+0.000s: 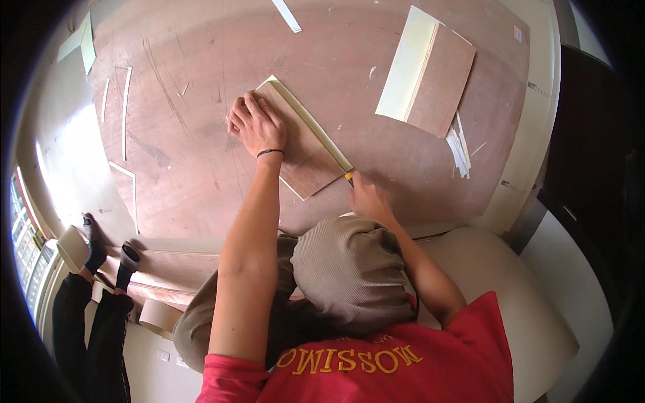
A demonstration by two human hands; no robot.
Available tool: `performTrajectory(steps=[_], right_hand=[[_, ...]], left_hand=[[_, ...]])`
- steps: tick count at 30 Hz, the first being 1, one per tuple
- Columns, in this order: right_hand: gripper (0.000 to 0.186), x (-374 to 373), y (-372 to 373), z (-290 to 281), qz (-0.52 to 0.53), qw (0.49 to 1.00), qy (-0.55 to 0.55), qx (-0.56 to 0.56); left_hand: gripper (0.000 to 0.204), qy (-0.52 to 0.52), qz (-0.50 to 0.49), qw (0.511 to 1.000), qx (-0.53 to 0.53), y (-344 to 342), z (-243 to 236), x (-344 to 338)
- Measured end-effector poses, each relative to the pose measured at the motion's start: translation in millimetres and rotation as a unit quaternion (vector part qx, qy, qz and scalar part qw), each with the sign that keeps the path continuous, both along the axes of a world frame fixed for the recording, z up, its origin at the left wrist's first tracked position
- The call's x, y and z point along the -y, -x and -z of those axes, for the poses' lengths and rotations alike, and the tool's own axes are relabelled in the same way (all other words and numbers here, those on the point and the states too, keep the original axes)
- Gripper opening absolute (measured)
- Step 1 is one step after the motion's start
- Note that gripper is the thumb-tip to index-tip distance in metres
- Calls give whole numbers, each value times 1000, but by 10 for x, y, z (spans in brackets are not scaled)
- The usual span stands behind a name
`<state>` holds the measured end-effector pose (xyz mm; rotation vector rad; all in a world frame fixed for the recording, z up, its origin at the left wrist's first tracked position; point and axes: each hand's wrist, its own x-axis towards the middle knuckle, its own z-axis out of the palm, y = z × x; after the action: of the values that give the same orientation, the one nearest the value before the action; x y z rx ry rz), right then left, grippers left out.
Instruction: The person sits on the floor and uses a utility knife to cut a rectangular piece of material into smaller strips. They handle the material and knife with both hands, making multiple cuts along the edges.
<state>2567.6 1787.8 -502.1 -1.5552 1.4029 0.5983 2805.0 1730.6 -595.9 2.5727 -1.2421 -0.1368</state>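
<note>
My left hand [259,126] presses down on a brown wooden board [310,160], its fingers bent over the board's left side. This board lies at a slant, with a pale strip [310,123] running along its upper right edge. White sheet edges show from under it at the lower left. At the strip's near right end, my right hand [369,200] is closed round a utility knife [349,176] with a yellow part showing. Its blade is too small to make out, and most of the handle is hidden in my fist.
To the right lies another brown board [442,77] with a cream sheet [406,64] along it, and thin white offcuts [459,149] below. Narrow strips [126,113] are scattered at the left. Another person's legs [101,316] reach in at the lower left.
</note>
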Motion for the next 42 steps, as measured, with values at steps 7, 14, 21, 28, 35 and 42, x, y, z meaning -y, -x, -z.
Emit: performTrajectory(steps=[7, 14, 21, 28, 35, 42], right_hand=[[24, -340, 430, -2, 54, 990, 125, 25], [22, 484, -327, 222, 24, 960, 227, 161], [30, 1054, -1245, 389, -39, 951, 249, 182], [37, 1106, -1415, 373, -56, 967, 191, 158], [38, 1180, -1445, 372, -72, 971, 167, 156], [34, 1143, -1484, 289, -57, 979, 145, 133]], left_hand=[[65, -2, 16, 999, 41, 56, -144, 29], [42, 23, -3, 998, 56, 67, -1, -214], [32, 6, -38, 997, 65, 99, 68, -192], [30, -7, -45, 997, 58, 86, 78, -198], [31, -8, -53, 998, 31, 105, 36, -174], [31, -12, -54, 998, 25, 77, 23, -201]])
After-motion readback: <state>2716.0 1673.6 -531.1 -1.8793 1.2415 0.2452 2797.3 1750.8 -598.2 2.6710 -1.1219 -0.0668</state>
